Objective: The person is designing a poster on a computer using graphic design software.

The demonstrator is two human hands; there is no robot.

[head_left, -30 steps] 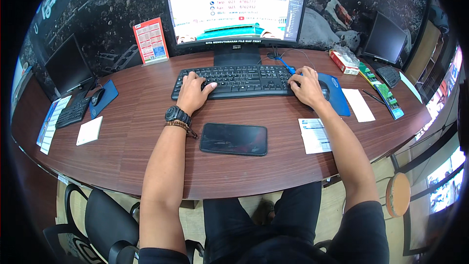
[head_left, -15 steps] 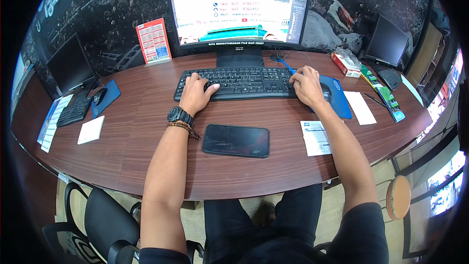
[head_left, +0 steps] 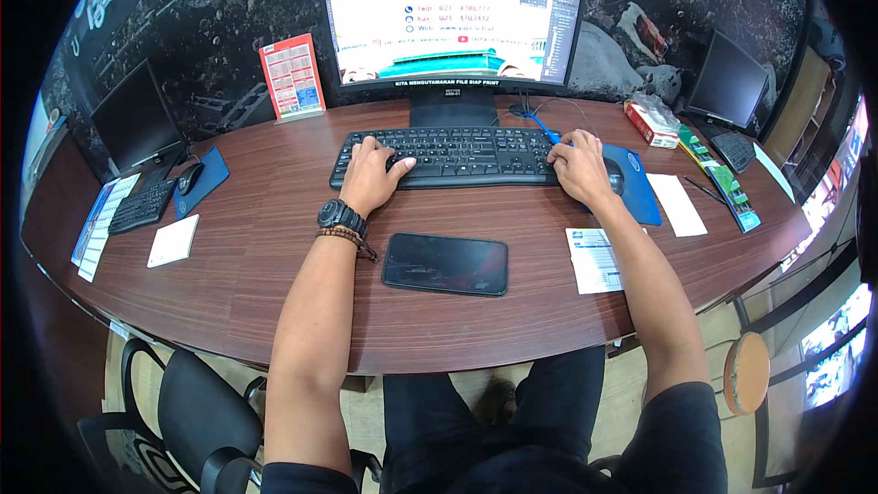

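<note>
Keyboard (head_left: 457, 155): both hands stayed, seemingly typing.

Single head-worn fisheye view, steeply down and forward over desk (head_left: 274, 247); close range

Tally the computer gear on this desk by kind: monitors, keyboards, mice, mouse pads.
Monitors: 3 (centre, left, right)
Keyboards: 3 (centre, left, right)
Mice: 2 (left, by the right hand)
Mouse pads: 2 (left, right)
Total: 10
</note>
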